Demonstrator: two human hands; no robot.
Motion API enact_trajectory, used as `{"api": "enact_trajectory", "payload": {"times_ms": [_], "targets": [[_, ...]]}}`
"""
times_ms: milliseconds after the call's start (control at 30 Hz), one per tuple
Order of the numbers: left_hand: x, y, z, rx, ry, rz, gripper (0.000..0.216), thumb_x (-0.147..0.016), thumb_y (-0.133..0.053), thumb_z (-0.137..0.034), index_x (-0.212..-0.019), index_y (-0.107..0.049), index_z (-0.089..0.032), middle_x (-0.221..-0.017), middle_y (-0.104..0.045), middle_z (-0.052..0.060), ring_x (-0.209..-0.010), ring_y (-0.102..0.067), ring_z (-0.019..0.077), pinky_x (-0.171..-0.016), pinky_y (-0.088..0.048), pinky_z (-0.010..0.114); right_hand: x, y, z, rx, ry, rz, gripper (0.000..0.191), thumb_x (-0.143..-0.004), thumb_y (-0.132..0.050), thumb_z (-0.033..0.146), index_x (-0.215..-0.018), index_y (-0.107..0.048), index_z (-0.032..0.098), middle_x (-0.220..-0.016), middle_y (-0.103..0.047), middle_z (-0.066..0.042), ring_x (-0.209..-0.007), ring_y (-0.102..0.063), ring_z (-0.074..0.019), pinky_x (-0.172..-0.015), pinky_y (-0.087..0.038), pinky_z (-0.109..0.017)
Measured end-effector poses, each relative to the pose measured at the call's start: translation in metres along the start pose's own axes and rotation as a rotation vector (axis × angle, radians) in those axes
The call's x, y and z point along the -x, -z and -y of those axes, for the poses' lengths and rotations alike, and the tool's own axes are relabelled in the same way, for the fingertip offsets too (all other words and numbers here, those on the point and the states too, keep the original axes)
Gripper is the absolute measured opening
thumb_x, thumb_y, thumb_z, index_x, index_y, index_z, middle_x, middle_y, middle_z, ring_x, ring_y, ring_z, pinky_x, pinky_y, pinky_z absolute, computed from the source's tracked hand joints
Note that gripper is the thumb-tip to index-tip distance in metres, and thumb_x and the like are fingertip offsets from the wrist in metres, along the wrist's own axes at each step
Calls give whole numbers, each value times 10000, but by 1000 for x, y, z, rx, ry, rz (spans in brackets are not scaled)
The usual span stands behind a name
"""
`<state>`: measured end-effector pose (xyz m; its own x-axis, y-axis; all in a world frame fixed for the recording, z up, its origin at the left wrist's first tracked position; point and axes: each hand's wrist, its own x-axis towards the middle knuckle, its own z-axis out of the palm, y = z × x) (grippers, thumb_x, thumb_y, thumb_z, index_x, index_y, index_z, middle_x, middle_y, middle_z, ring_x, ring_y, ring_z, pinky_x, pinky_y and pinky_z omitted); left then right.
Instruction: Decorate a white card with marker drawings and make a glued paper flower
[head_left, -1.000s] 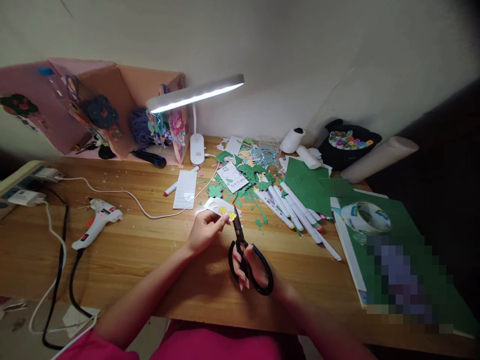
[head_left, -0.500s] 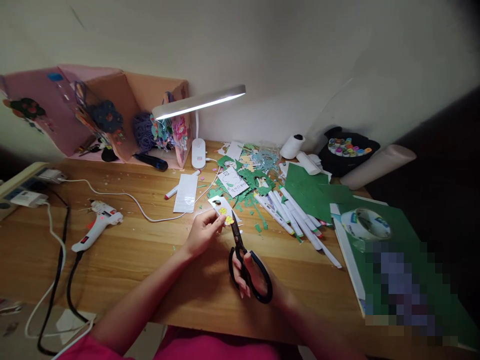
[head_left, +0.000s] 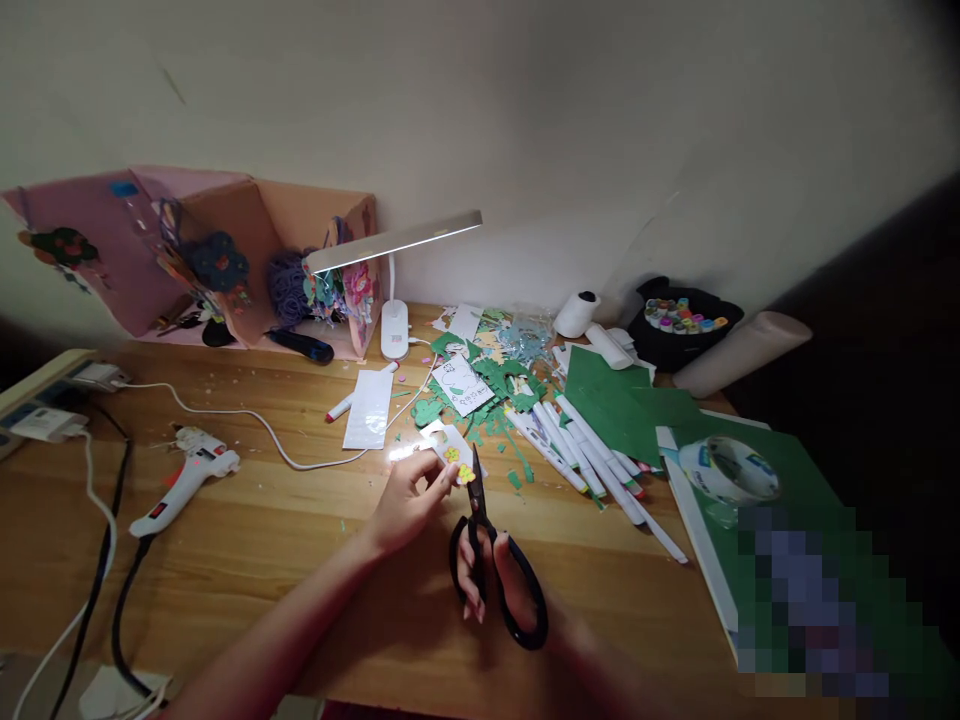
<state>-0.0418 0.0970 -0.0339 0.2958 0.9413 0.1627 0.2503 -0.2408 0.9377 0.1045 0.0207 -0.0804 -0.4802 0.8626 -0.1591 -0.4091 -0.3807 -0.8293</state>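
Observation:
Pinched in my left hand (head_left: 409, 500) is a small white card (head_left: 444, 440) with yellow flowers (head_left: 452, 455) drawn on it. My right hand (head_left: 480, 575) has its fingers through the handles of a pair of black scissors (head_left: 475, 500). The blades point away from me and lie along the card's right edge, by the lower flower; whether they touch the paper I cannot tell. Beyond the card lies another white card (head_left: 463, 385) with line drawings, on top of green paper scraps (head_left: 517, 385).
Several markers (head_left: 585, 450) and green sheets (head_left: 611, 400) lie to the right, beside a tape roll (head_left: 729, 470). A glue gun (head_left: 184, 480) with cords is at the left. A lamp (head_left: 395, 330) stands behind, near a pink box (head_left: 315, 210) and a marker holder (head_left: 686, 320).
The view has tilted up, so everything sits lower in the picture. The scissor handles are a little wider apart, and the card has turned slightly in my left hand.

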Motion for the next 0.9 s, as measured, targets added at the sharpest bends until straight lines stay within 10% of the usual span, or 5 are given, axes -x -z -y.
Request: {"api": "enact_trajectory", "payload": {"times_ms": [900], "targets": [[-4,5,-3,-22,-47,3,319,-907,-445,-337,-636,-461,-171,-615,-445,-29,-587,-411,115,-577,-318,225,7,-5,23,184,-66,-1,641,-678,-348,817,-722,-433,183,-468,-398,72,-345,-350,-54,-389,-356,-192]]}}
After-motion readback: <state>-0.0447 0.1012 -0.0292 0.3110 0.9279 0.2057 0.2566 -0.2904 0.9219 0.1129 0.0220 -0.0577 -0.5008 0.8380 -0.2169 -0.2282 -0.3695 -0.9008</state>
